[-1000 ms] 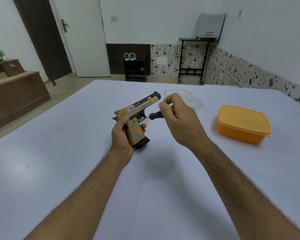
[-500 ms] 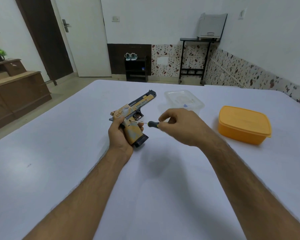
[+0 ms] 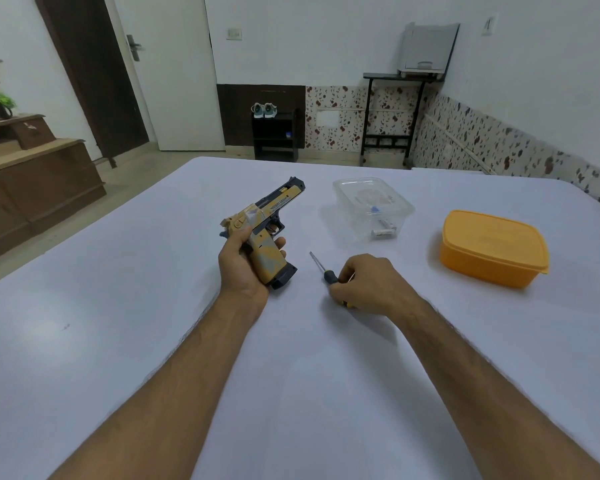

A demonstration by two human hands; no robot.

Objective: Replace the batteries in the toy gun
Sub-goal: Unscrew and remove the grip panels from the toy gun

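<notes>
The toy gun [image 3: 264, 226] is tan with grey patches and dark trim. Right of it stand a clear container [image 3: 373, 206] and an orange lidded box [image 3: 492, 248].

Two bare forearms, no sleeves

We see right hand [image 3: 371, 284] carry screwdriver [image 3: 323, 268] away from toy gun [image 3: 265, 233], down onto desk [image 3: 118, 306].
</notes>
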